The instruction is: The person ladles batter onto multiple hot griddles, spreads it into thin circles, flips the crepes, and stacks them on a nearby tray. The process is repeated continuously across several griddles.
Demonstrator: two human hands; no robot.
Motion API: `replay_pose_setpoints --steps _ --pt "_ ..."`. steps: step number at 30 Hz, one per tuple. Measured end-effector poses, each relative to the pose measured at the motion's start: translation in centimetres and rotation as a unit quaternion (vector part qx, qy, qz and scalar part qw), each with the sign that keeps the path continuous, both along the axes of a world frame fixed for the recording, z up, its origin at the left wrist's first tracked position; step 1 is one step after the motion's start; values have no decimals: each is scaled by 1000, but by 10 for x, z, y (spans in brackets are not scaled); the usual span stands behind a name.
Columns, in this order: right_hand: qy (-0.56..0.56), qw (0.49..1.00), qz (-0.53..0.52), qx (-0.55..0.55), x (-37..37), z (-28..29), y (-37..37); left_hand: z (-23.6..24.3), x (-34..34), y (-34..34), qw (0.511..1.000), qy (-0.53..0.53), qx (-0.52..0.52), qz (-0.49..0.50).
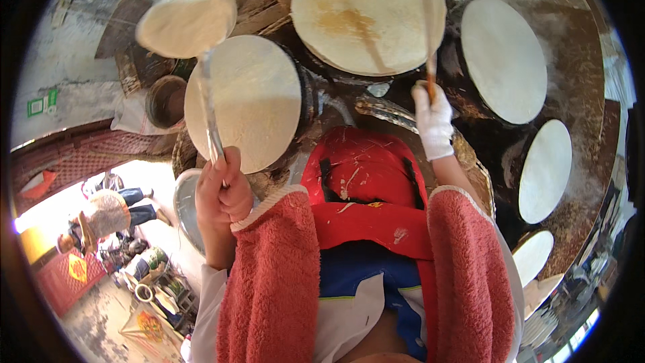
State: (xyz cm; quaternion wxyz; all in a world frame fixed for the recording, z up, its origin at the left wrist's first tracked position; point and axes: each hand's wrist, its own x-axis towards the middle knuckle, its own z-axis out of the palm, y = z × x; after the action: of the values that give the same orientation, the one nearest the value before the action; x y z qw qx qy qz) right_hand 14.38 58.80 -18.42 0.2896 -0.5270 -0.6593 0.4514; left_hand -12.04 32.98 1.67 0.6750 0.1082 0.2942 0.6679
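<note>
My bare left hand (226, 185) is closed around the handle of a large ladle (208, 104). A heap of pale, creamy stuff (188, 21) fills its round bowl, held above the far side of a round pale sheet (245, 104) on the left griddle. My right hand (434, 121), in a white glove, grips a thin wooden stick (431, 67). Motion blurs the stick's upper part, which crosses the right side of a larger round sheet (366, 17) with a brownish patch. Whether the stick touches that sheet, I cannot tell.
More pale round sheets (504, 60) lie on dark griddles curving down the right, with steam beside them. A grey basin (189, 205) stands by my left forearm. At the left, a dark pot (166, 101) sits near the wall; a person (107, 215) is farther off.
</note>
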Motion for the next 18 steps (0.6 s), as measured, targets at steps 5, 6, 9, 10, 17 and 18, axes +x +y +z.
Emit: replay_pose_setpoints --steps 5,6,9,10,17,18 --pt "-251 925 244 151 -114 14 -2 -2 -4 -35 973 -137 -184 32" --pt "-291 901 281 160 -129 14 1 -8 -2 -38 953 -235 -188 43" --pt "-332 857 340 198 -152 14 9 -33 1 -42 896 -363 -242 87" --pt "-362 844 349 187 -154 17 13 -39 3 -43 888 -370 -256 94" --pt "-152 961 138 186 -123 97 101 -43 -13 -43 931 -263 -244 70" --pt "-148 969 71 184 -116 111 121 -40 -15 -40 942 -230 -239 47"
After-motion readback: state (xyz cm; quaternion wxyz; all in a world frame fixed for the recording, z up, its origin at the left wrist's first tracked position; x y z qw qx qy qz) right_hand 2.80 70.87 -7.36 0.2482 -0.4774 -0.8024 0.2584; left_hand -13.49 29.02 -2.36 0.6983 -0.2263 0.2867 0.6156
